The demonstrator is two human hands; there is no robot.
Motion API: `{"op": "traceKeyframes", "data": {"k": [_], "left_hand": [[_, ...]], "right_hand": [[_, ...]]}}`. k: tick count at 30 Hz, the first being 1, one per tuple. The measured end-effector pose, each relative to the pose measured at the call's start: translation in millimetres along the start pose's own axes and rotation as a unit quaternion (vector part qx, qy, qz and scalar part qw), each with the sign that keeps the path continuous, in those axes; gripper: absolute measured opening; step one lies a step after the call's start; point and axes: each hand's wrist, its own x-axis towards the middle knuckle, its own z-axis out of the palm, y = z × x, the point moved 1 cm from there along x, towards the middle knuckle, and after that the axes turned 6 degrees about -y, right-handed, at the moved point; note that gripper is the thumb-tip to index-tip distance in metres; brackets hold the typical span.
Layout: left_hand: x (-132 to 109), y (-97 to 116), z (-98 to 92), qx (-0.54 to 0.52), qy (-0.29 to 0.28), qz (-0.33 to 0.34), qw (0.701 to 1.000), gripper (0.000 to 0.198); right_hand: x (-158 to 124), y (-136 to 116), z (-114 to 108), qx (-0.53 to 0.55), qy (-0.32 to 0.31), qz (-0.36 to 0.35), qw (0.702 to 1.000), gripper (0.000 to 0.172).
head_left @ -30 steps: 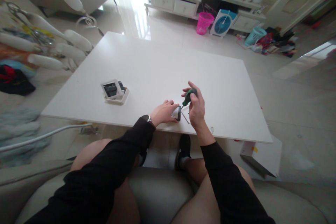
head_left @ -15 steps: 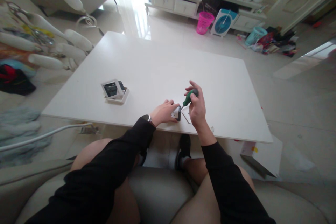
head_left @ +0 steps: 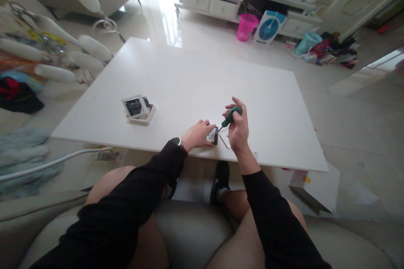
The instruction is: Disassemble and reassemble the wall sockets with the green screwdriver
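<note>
Hands low at the near edge of the white tabletop (head_left: 189,75), and you're right on the work. Your left hand (head_left: 198,134) is closed over the small grey-and-white switch module (head_left: 212,135), fingers curled on top, pinning it down just in from the edge. Your right hand (head_left: 237,132) is wrapped narrow round the green-handled screwdriver (head_left: 232,115), thumb and fingers closed on the grip.

Progress, as I read it: mid-job. The module sits bare, and a thin white frame (head_left: 224,139) lies flat just beside it under your right hand, so the outer parts look to be off already. The tip is down at the module's right side, which suggests a screw is being worked; whether it is loose or tight, I cannot tell, it's too small. Well apart to your left, a white square box with a dark insert (head_left: 139,109) sits with a plate propped on it, not touched.

Screwdriver's long axis runs on a slant: handle up and away to your right, shaft pointing down and back toward your left, tip touching the module.
</note>
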Motion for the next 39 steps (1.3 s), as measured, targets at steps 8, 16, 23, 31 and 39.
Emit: {"op": "traceKeyframes", "data": {"k": [8, 16, 23, 31, 39], "left_hand": [[0.0, -1.8, 1.5, -0.008, 0.004, 0.002, 1.000, 0.074], [0.4, -0.7, 1.5, 0.001, 0.007, 0.007, 1.000, 0.074], [0.4, -1.1, 1.7, -0.005, 0.003, -0.001, 1.000, 0.073], [0.8, -1.1, 2.6, -0.007, 0.013, 0.005, 1.000, 0.074], [1.7, -3.7, 5.1, -0.005, 0.012, 0.007, 1.000, 0.076]], "right_hand": [[-0.4, -5.9, 2.2, -0.041, 0.019, -0.015, 0.999, 0.041], [-1.5, 1.8, -0.6, -0.028, -0.031, -0.004, 0.999, 0.038], [-0.9, -6.2, 4.6, -0.034, -0.003, -0.012, 0.999, 0.040], [-1.5, 0.0, 1.2, 0.009, -0.010, -0.001, 1.000, 0.036], [-0.4, -10.1, 2.9, -0.066, 0.010, -0.015, 0.998, 0.033]]}}
